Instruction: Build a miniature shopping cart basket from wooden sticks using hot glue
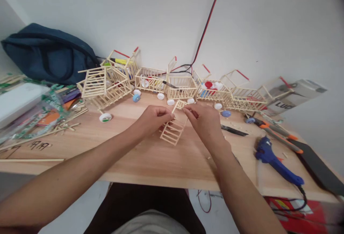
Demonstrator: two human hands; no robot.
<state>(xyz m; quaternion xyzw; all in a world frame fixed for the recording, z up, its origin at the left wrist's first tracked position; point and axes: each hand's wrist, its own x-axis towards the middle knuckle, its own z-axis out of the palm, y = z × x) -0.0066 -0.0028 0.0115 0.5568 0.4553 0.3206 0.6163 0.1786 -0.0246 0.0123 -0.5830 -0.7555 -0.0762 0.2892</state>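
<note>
Both hands hold a small wooden stick frame (173, 132) above the middle of the table. My left hand (156, 118) pinches it on its left side between thumb and fingers. On the opposite side, my right hand (202, 119) has thumb and fingertips pressed together at the frame's upper right. Parallel rungs make up its lower part, and a smaller stick piece sits at its top between the hands. Behind it stand several small stick carts, such as a basket cart (182, 87) with white wheels. The fingertips partly hide the frame's upper edges.
On the right of the wooden table (129, 169) lie a blue glue gun (278, 164), orange-handled pliers (279, 137) and a dark blade (233, 130). A navy bag (51, 55), a white box (23, 101), plastic wrappers and loose sticks are at left. A cable runs up the wall.
</note>
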